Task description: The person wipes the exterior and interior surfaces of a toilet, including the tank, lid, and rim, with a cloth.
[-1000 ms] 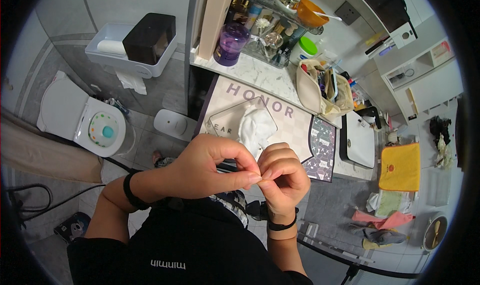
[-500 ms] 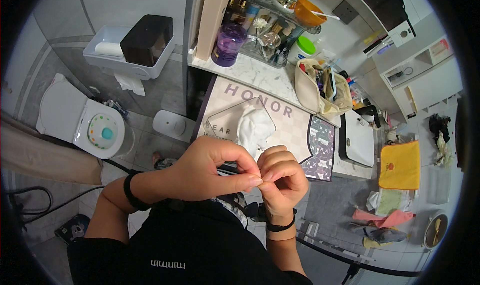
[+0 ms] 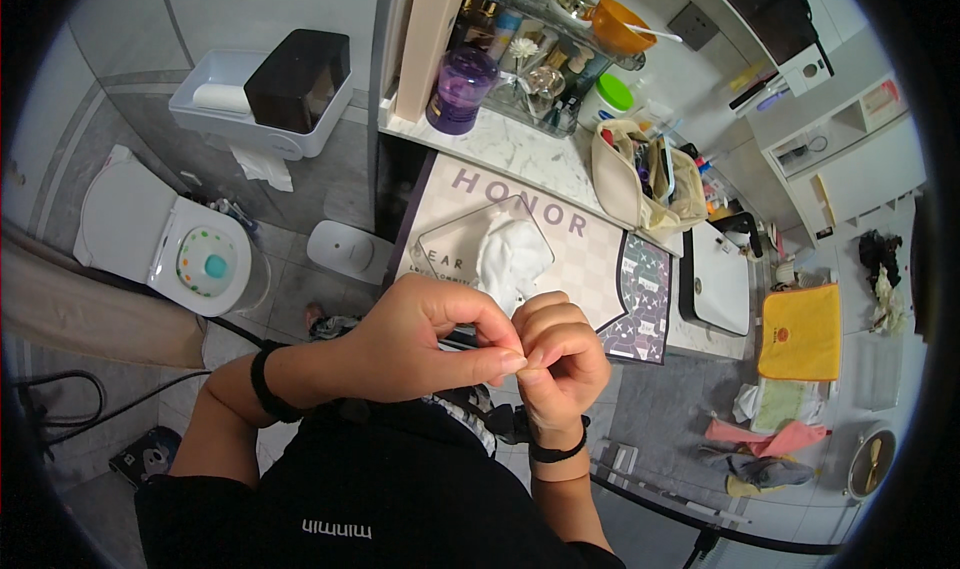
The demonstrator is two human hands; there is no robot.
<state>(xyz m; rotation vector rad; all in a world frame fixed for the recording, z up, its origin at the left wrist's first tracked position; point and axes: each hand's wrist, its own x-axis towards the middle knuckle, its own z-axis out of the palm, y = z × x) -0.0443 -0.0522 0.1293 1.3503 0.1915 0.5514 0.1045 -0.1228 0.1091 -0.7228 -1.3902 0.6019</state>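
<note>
My left hand [image 3: 425, 339] and my right hand [image 3: 562, 354] meet fingertip to fingertip in front of my body. Thumb and forefinger of each are pinched together, and whatever lies between them is too small to make out. The other right fingers are curled in. Just beyond my hands, a clear shallow tray [image 3: 437, 239] rests on a pale patterned mat [image 3: 590, 259]. In the tray lies a crumpled white cloth [image 3: 510, 254], its near end partly hidden behind my fingers.
Along the back shelf stand a purple jar [image 3: 461, 91], an orange bowl [image 3: 618, 25], a green-lidded tub [image 3: 604, 100] and a cream pouch [image 3: 640, 184]. A white sink [image 3: 718, 279] lies to the right, a toilet [image 3: 205, 259] to the left. Yellow and pink towels hang at far right.
The right hand has shifted very slightly left. Both hands keep the same pinch, and the tray and cloth stay in place.
</note>
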